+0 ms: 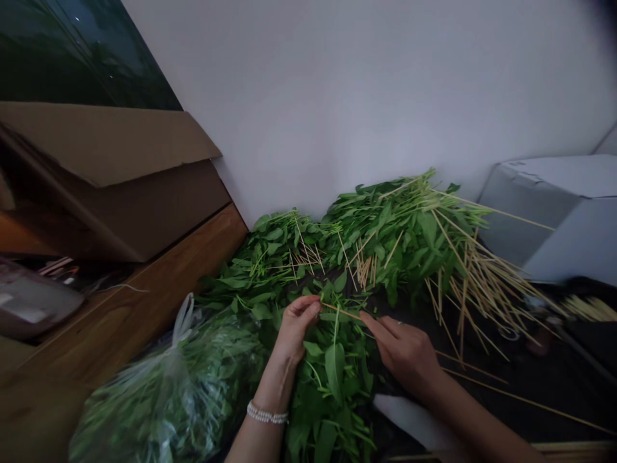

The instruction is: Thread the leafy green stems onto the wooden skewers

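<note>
- Left hand (297,325) pinches, thumb to finger, one end of the thin stick (348,313)!
- Right hand (407,350), fingers clamped farther along!
- Thin stick's above leafy greens (332,379), in from the dark surface's (544,379) far edge.

Wall (347,96): we face it, plain, pale.
Pane (72,58): dark, glossy, upper left.
Wooden surface (193,257): at our left.
Light: dim.
</note>
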Motion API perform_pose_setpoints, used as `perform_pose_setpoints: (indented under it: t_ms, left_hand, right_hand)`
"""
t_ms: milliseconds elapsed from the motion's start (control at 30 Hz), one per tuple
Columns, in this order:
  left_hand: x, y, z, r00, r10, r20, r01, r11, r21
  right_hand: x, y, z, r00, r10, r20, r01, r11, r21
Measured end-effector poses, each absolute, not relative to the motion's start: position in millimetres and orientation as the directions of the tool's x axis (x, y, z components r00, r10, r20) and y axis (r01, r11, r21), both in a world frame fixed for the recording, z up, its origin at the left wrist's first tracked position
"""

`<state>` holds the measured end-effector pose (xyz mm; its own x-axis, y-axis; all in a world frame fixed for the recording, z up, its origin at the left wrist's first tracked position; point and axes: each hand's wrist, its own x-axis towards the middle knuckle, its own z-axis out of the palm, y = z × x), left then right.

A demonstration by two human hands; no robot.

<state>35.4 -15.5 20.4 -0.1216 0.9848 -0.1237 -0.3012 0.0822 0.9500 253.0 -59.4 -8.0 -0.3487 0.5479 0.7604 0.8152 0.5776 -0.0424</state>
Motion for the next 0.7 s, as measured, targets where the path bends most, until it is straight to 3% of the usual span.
perform_pose_setpoints:
  t_ms: [700]
  left_hand:
    - [39.6,-17.3,21.9,-0.067,0.987,-0.147,-0.309,0.119,0.944]
  right_hand:
    - [251.6,-59.7,-6.4,-0.342,0.527,0.778,0.795,0.604,-0.06]
